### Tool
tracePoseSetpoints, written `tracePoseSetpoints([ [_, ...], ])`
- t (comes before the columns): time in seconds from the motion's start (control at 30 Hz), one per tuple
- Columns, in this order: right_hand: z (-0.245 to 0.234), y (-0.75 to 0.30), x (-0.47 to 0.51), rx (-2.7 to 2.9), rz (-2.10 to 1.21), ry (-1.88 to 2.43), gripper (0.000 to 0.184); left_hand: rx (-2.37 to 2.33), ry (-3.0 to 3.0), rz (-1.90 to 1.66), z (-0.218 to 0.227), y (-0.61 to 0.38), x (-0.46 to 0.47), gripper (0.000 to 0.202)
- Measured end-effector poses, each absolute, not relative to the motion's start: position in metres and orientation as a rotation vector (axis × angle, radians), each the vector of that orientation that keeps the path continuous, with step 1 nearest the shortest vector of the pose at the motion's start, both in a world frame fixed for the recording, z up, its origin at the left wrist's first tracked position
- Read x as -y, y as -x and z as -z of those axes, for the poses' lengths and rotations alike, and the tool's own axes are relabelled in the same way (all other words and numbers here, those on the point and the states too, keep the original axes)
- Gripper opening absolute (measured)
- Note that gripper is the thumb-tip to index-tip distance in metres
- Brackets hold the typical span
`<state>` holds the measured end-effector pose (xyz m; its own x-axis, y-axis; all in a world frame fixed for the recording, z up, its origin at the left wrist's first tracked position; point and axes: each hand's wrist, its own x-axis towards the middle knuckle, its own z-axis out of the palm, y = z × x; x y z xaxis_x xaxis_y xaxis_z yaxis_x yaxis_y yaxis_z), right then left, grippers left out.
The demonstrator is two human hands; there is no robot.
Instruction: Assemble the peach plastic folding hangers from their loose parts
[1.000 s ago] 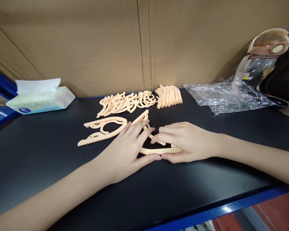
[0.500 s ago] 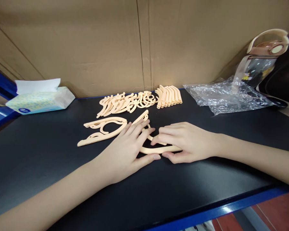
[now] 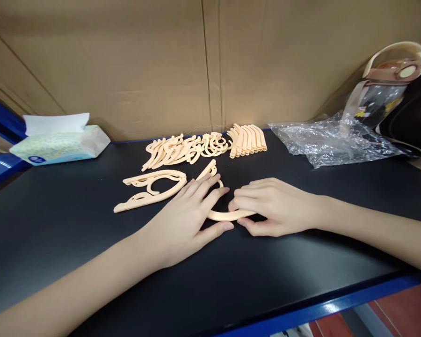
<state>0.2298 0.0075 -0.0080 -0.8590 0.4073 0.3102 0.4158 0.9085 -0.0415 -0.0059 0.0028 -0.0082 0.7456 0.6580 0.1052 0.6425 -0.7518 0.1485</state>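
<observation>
Pressing the curved piece onto the table with flat, spread left hand, pinching its end with right hand. Seemingly needing steady pressure and careful alignment next.

Bench clearance
Near bench surface lay open; stacked peach pieces, tissue pack and plastic bag blocked the rear.

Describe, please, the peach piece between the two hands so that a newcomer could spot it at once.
Start from the black table before the cardboard wall. At its middle the left hand and right hand meet over one peach piece. Unlike the flat piece left of it and the pile behind, it is the thin arc gripped between both hands.
</observation>
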Motion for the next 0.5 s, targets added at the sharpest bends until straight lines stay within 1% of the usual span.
tracePoseSetpoints([
  [0.3, 0.0051, -0.2318, -0.0094, 2.762, 0.016, 0.647, 0.015, -1.026, -2.866, -0.24, 0.007, 0.0051, -0.0028, 0.058],
  [0.5, 0.0056, -0.2329, -0.0131, 2.741, 0.082, 0.637, 0.018, -0.999, -2.865, -0.248, 0.007, 0.0045, -0.0033, 0.048],
])
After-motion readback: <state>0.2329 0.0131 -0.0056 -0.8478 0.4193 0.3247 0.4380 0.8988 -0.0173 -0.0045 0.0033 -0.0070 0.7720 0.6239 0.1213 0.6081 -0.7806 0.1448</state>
